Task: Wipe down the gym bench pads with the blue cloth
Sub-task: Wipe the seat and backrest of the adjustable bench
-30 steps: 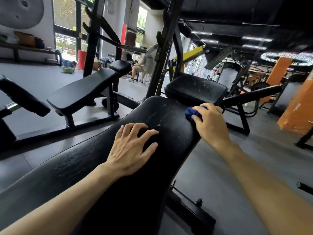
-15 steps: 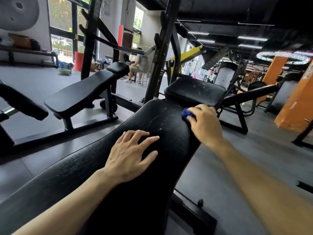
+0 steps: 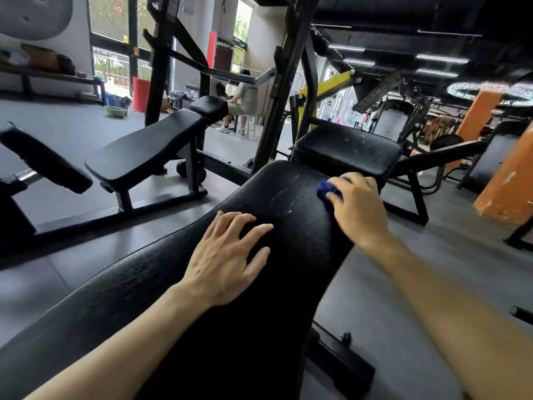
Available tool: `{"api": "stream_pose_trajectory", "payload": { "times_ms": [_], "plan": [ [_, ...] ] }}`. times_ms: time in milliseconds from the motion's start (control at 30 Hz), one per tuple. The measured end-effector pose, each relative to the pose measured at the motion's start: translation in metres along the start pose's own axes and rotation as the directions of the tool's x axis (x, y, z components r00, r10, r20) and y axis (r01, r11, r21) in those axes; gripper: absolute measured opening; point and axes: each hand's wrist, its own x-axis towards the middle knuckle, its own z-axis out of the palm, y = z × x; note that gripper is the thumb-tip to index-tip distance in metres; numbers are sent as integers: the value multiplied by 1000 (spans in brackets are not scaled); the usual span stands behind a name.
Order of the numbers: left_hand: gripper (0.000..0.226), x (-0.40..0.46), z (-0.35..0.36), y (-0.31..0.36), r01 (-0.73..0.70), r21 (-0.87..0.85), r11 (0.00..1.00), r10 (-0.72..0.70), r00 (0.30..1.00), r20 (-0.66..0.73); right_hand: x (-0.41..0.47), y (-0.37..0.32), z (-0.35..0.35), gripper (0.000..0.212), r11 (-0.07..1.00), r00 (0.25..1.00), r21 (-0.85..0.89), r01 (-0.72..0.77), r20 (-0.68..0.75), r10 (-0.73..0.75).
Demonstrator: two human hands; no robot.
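right hand (image 3: 357, 209): fingers curled over the blue cloth (image 3: 327, 189), pressing it onto the back pad; sits at 1 o'clock from the left hand, near the pad's right edge, up at its far end
blue cloth: bunched, mostly hidden under the fingers, only a wad shows at the hand's left side. Touching the pad surface
left hand (image 3: 227, 259): flat, fingers spread wide, palm down on the pad's middle; holds nothing
change vs 0.5 s ago: right hand and cloth about the same spot on the pad's far right edge, small shift at most; left hand same pose, same place. Camera moves a bit, framing differs, layout doesn't
back pad (image 3: 291, 226): long, black, textured; runs from 7 o'clock near the camera up to 1 o'clock. White specks and a pale smear just left of the cloth
seat pad (image 3: 349, 148): black, just beyond the back pad's far end at 1 o'clock, speckled white on top, cloth not on it
second bench (image 3: 144, 157): black, at 10 o'clock, well apart from both hands
seated person (image 3: 245, 102): far back at 12 o'clock, on a stool
orange column (image 3: 507, 186): at 3 o'clock
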Motion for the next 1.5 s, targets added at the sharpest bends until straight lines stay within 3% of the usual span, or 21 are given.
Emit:
{"api": "stream_pose_trajectory", "payload": {
  "times_ms": [67, 100, 167, 233, 300, 400, 467, 533, 633, 700, 767, 833, 933, 1000, 1133, 1267, 1333, 1433, 1500],
  "plan": [
    [53, -1, 1, 0, 71, 17, 997, -71, 997, -30, 5, -9, 3, 20, 995, 995, 2, -99, 18, 99],
    [54, -1, 0, -1, 92, 11, 996, -92, 996, -22, -4, -24, 2, 19, 997, 997, 12, -79, 15, 79],
    [54, 0, 0, -2, 100, 8, 995, -100, 995, 2, -41, -58, 0, 21, 991, 995, 91, 93, 25, -96],
    [55, 1, -2, -5, 88, 19, 996, -89, 996, 16, -75, -73, -4, 28, 937, 948, 226, 267, 112, -297],
    [56, 2, -5, -9, 66, 39, 997, -68, 997, 45, -54, -57, -3, 31, 912, 919, 244, 330, 138, -369],
    [59, 1, -9, -18, 34, 52, 998, -38, 996, 79, 15, -15, 13, 28, 989, 990, 84, 120, 65, -125],
    [59, -1, -12, -20, 48, 18, 999, -49, 996, 69, 38, -5, 21, 28, 998, 997, 28, -49, 56, 48],
    [59, -3, -11, -20, 57, -11, 998, -56, 996, 70, 28, -23, 21, 25, 995, 994, -17, -99, 48, 100],
    [59, -3, -8, -20, 45, -4, 999, -44, 997, 70, -26, -67, 13, 21, 995, 996, 64, 79, 29, -81],
    [55, -3, -8, -20, 43, -20, 999, -42, 997, 59, -67, -91, 6, 25, 953, 960, 174, 249, 82, -266],
    [50, -3, -7, -21, 47, -49, 998, -45, 999, 28, -62, -88, 7, 29, 916, 918, 232, 328, 151, -367],
    [47, -4, -6, -22, 38, -55, 998, -37, 999, 19, -21, -70, 18, 31, 946, 948, 188, 265, 130, -292],
    [45, -5, -5, -22, 34, -72, 997, -33, 999, 14, 34, -39, 30, 29, 999, 995, 45, 8, 102, -13],
    [45, -4, -5, -22, 36, -80, 996, -35, 999, 12, 32, -45, 31, 26, 999, 996, 8, -38, 87, 37],
    [46, -1, -5, -22, 37, -82, 996, -37, 999, 12, -29, -83, 14, 23, 986, 983, 72, 153, 92, -159],
    [50, -3, -6, -23, 47, -73, 996, -46, 999, 22, -66, -90, 1, 31, 905, 913, 256, 339, 143, -382],
    [48, -3, -7, -22, 49, -75, 996, -48, 999, 24, -23, -67, 14, 32, 938, 943, 193, 290, 112, -314],
    [46, -4, -9, -20, 60, -88, 994, -58, 998, 25, 50, -25, 34, 30, 999, 996, 35, -7, 90, 4],
    [46, -5, -10, -19, 58, -91, 994, -57, 998, 20, 56, -28, 36, 26, 996, 993, -21, -86, 75, 88]
  ]
}}
